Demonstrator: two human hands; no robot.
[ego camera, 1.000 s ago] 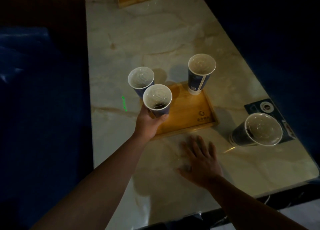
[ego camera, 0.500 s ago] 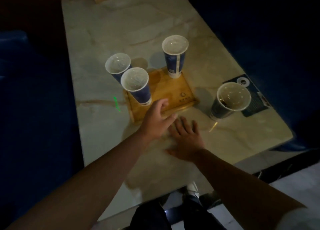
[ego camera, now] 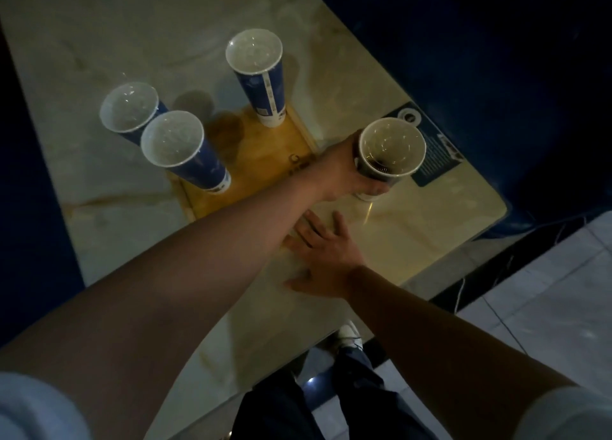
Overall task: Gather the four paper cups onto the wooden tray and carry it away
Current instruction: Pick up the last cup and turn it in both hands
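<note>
The wooden tray (ego camera: 265, 164) lies on the marble table. A blue paper cup (ego camera: 188, 154) stands on its near left corner, another (ego camera: 261, 78) at its far right corner. A third cup (ego camera: 130, 113) stands just behind the left one; I cannot tell whether it is on the tray. The fourth cup (ego camera: 392, 153), darker and with a clear lid, stands on the table right of the tray. My left hand (ego camera: 346, 174) reaches across the tray and wraps around this cup. My right hand (ego camera: 326, 252) lies flat on the table, fingers spread, in front of the tray.
A dark printed card (ego camera: 437, 156) lies on the table behind the fourth cup. The table's rounded corner (ego camera: 496, 207) is close on the right, with blue seating beyond it. My legs and a white shoe (ego camera: 347, 337) show below the near edge.
My left hand has let go of the near left cup on the tray and moved right across the tray to grip the lidded cup. My right hand stays flat on the table.
</note>
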